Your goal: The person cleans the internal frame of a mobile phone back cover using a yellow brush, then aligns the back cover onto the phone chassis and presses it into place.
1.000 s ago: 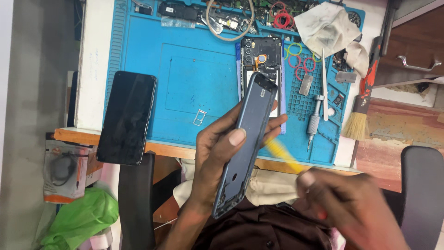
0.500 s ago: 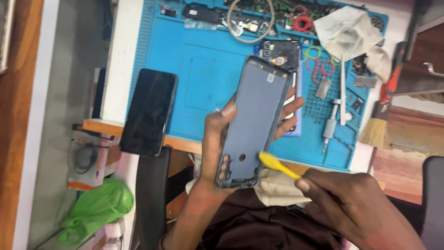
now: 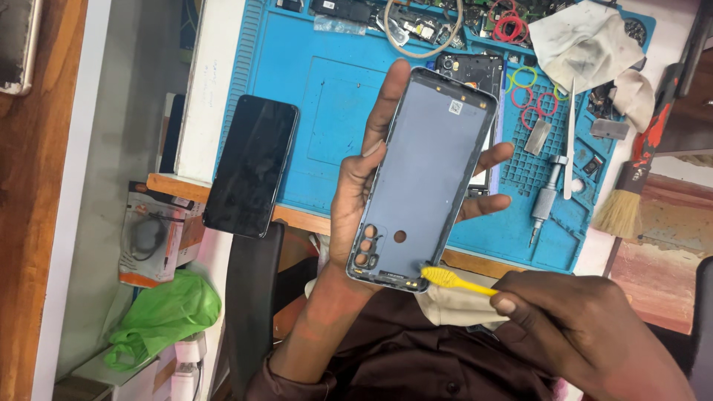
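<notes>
Covering the far half of the bench, a blue work mat (image 3: pixel 297 96) carries the loose gear: a black phone (image 3: pixel 251 165) lies face up at its left edge, hanging over the wooden lip, while a dirty cloth (image 3: pixel 587 41), a paint brush (image 3: pixel 631 189) and a small screwdriver (image 3: pixel 546 200) sit to the right. Nearer, the left hand (image 3: pixel 356 200) holds a grey phone back cover (image 3: pixel 425 174) upright above the mat, inner side showing, thumb along the left edge and fingers wrapped behind. The right hand (image 3: pixel 587 327) pinches a yellow brush (image 3: pixel 457 280), its head touching the cover's near right corner. The step in hand looks like cleaning the cover's inside edge; the next move probably calls for light strokes along the rim with the cover held steady.
</notes>
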